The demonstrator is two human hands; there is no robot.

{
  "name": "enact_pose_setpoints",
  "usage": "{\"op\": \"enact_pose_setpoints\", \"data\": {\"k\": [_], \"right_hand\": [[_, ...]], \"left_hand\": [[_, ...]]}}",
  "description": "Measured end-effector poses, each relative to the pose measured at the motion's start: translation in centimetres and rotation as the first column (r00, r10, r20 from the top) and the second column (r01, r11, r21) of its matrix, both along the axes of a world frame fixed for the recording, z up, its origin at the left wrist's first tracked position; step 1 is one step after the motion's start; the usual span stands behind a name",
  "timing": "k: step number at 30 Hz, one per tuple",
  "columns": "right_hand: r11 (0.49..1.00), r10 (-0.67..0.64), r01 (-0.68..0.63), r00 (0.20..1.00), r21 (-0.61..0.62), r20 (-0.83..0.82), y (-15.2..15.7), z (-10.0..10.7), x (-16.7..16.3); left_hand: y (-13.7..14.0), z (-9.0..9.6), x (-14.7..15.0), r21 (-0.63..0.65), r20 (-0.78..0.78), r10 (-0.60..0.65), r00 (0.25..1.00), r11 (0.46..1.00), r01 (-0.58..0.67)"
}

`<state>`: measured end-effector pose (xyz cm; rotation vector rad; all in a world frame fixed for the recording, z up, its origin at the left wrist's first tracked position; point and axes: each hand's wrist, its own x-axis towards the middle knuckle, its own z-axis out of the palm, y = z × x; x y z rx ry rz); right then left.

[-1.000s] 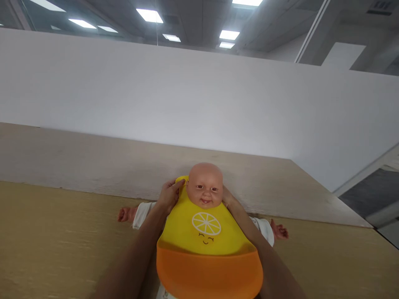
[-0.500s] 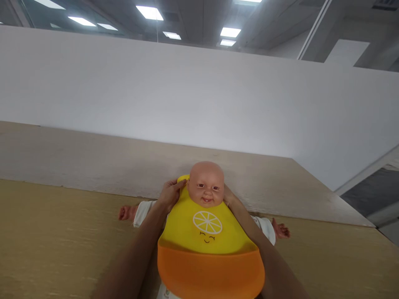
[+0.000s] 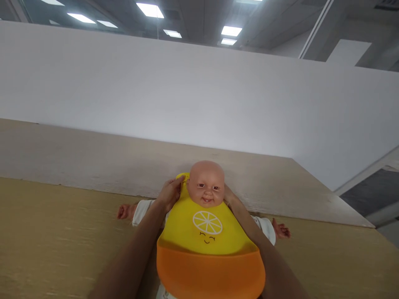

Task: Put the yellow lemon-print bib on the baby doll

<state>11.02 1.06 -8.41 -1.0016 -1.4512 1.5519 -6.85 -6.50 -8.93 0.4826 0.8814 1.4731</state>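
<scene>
A bald baby doll [image 3: 206, 182] lies on its back with its arms stretched out to both sides. Over its chest is a yellow bib [image 3: 187, 224] with a lemon-slice print and an orange pocket at the bottom. My left hand [image 3: 171, 193] pinches the bib's neck strap beside the doll's head, thumb on top. On the other side, my right hand [image 3: 229, 195] reaches behind the doll's neck. Its fingers are hidden by the head, so what they hold does not show.
The doll rests on a wooden table [image 3: 62, 236]. Behind it runs a paler raised board [image 3: 109, 160], with a white wall [image 3: 187, 91] beyond. Windows above the wall show ceiling lights.
The left thumb has shifted slightly on the strap, which shows a little more beside the head. The doll and my right hand look almost unmoved.
</scene>
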Motion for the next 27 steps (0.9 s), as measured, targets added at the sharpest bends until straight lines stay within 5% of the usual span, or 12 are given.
{"op": "enact_pose_setpoints", "data": {"k": [27], "right_hand": [[1.0, 0.018, -0.017, 0.999, -0.013, 0.05, -0.34, 0.46, 0.29]], "left_hand": [[0.55, -0.53, -0.34, 0.032, 0.003, 0.187, 0.982, 0.982, -0.187]]}}
